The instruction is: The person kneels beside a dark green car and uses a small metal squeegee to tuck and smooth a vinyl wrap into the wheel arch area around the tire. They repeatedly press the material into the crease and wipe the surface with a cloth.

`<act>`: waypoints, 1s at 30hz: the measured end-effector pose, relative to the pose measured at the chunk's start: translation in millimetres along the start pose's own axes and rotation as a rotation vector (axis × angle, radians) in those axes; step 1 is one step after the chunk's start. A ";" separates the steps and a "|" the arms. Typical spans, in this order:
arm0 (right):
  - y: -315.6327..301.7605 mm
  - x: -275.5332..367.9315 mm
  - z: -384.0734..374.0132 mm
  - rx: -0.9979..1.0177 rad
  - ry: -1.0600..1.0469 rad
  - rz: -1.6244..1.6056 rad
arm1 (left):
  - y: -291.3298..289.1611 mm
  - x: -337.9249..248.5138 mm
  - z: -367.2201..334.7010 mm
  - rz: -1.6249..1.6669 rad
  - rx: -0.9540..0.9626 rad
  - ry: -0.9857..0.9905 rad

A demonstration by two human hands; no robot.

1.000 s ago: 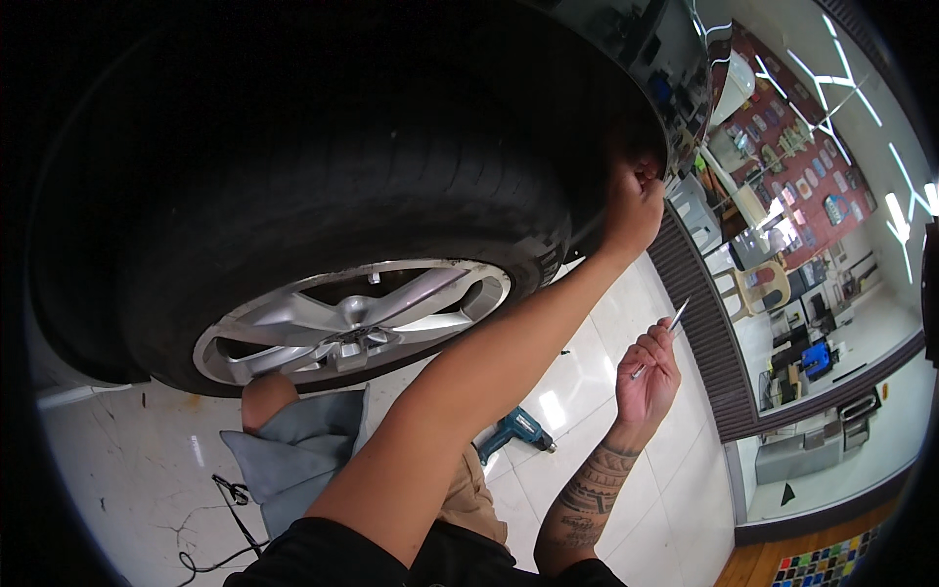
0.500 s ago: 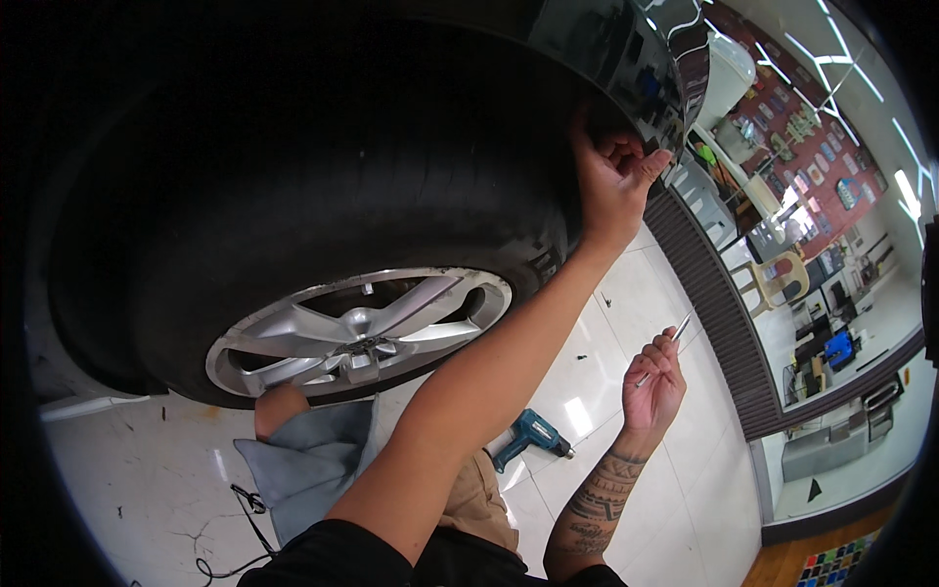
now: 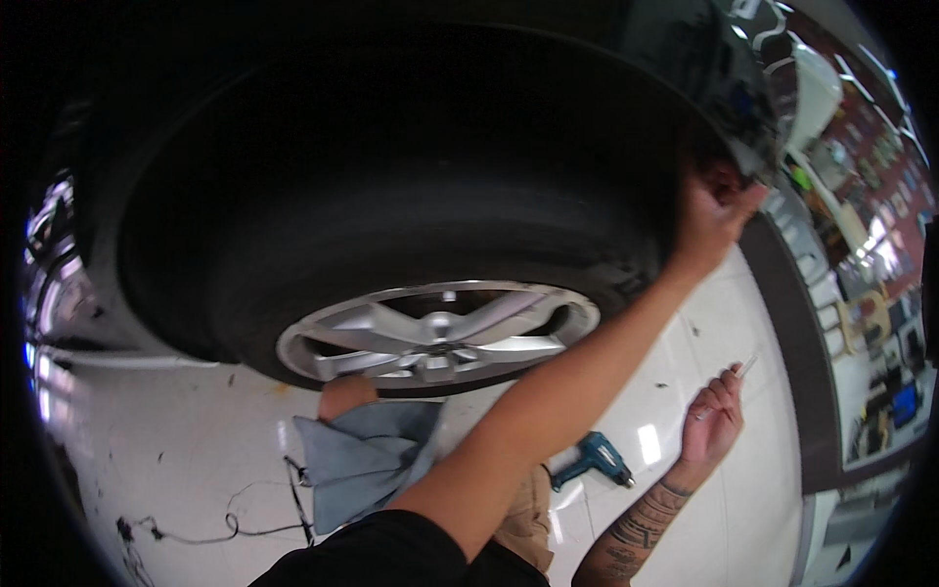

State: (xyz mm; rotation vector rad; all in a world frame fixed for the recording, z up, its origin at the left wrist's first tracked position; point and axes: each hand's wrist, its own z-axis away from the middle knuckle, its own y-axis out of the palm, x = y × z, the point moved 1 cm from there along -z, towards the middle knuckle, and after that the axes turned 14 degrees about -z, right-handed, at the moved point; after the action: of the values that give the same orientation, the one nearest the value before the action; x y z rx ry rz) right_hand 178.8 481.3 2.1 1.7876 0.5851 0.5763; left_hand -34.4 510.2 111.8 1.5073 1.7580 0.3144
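Note:
My left arm reaches across the front of a car wheel. At the right end of the dark wheel arch point(image 3: 740, 157), my left hand point(image 3: 717, 223) is closed on the edge, fingers curled inside and thumb outside; the fingers are partly dark and blurred. Lower right, my right hand point(image 3: 714, 419) grips a slim silver pen-like tool point(image 3: 748, 366), its tip pointing up and right, apart from the car. The black tyre point(image 3: 440, 230) and the silver alloy wheel point(image 3: 372, 331) fill the middle.
A teal heat gun point(image 3: 599, 460) lies on the white tiled floor point(image 3: 196, 430) between my arms. A grey-blue cloth point(image 3: 362, 460) drapes over my knee by the wheel. Black cable point(image 3: 225, 534) trails at lower left. Beyond a dark floor strip point(image 3: 797, 342), furniture stands at right.
The whole view has swung, so the wheel and both hands appear farther right. My left hand stays at the arch edge. My right hand still holds the slim tool.

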 end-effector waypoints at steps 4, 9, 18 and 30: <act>-12.3 -11.0 -6.6 0.000 0.010 -0.004 | -11.6 -15.2 18.3 -0.274 -0.192 0.070; -35.9 -8.7 1.8 -0.030 0.004 0.123 | -103.0 -169.4 153.5 -1.102 0.568 -0.215; -51.1 -63.4 13.3 -0.034 0.071 0.403 | -294.2 -524.3 409.9 -2.231 -0.858 -0.913; -39.6 -128.4 70.3 -0.107 0.162 0.767 | -362.8 -547.4 426.0 -1.830 -0.789 -1.335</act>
State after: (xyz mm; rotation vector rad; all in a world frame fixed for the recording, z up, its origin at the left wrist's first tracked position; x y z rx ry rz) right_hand 122.5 358.5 -66.8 1.8439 -0.0576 1.2535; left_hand -9.9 -213.7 -185.0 -0.7205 0.9371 -0.7133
